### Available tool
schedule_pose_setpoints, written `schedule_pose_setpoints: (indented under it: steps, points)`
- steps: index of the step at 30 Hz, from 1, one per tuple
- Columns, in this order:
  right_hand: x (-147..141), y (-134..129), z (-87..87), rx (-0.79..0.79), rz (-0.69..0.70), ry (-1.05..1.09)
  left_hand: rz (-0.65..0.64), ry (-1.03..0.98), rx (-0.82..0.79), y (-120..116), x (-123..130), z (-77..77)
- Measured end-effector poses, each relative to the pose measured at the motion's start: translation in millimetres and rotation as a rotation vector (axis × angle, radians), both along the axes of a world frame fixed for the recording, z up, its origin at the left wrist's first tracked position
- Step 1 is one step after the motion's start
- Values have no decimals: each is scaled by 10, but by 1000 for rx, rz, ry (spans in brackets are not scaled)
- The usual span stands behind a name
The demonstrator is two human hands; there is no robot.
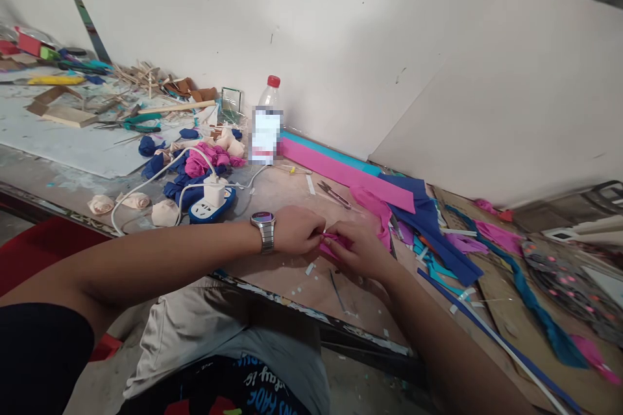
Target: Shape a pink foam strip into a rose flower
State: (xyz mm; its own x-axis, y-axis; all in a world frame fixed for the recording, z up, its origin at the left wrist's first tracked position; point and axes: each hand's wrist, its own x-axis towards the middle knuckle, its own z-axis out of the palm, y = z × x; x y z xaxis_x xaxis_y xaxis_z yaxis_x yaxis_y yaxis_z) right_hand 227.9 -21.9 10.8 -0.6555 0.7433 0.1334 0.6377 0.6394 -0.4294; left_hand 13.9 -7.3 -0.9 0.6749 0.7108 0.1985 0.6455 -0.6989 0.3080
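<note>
My left hand [300,230], with a metal-banded watch [263,227] on the wrist, is closed with its fingertips on a small piece of pink material [333,245]. From the other side my right hand [359,248] pinches the same piece, so the fingertips of both hands nearly meet. Whether it is cloth or crepe paper I cannot tell. Behind my right hand lies a crumpled pink sheet [372,204]. Scissors [333,194] rest on the table a little beyond the hands.
A blue and white power strip [211,206] with plugged-in white cables stands left of my hands. Near it are rolled pink, blue and cream bundles [207,159] and a red-capped bottle [273,98]. Long pink strips [341,172] and blue material [438,243] lie to the right. Pliers [141,122] lie farther left.
</note>
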Motion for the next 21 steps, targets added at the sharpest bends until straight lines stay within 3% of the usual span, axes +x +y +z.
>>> schedule_pose_setpoints:
  steps: [21]
  points:
    - [7, -1, -28, -9, -5, -6, -4, -7, 11, 2, 9, -11]
